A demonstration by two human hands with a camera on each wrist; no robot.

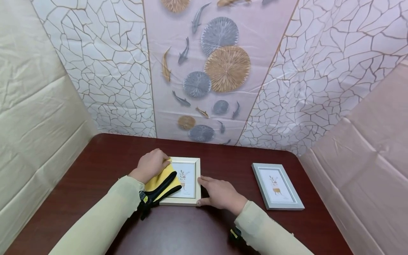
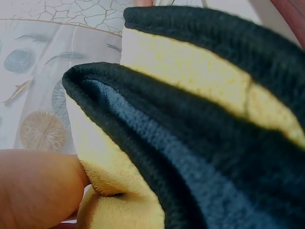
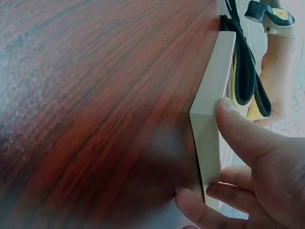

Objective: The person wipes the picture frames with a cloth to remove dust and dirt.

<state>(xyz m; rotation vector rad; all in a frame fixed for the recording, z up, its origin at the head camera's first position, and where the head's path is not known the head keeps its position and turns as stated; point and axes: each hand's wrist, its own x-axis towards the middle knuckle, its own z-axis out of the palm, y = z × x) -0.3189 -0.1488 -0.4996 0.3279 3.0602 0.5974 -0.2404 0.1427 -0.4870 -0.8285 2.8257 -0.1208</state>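
A cream picture frame (image 1: 197, 168) lies face up on the table, showing a print of a plant in a pot. Over its left part my left hand (image 1: 151, 164) holds a folded yellow cloth (image 1: 157, 182) with black edging, which covers that side of the print. Close up in the left wrist view, the cloth (image 2: 119, 176) bulges in folds beside a finger (image 2: 40, 186). My right hand (image 1: 222, 193) grips the frame's right edge. From the right wrist, its thumb (image 3: 233, 117) sits at the near corner, with the other fingers bent along the side.
Further right on the dark red wooden table (image 1: 204, 230) lies a grey picture frame (image 1: 298, 206) with a similar print. A patterned curtain (image 1: 197, 106) hangs behind the table, and pale fabric walls (image 1: 38, 124) stand at both sides.
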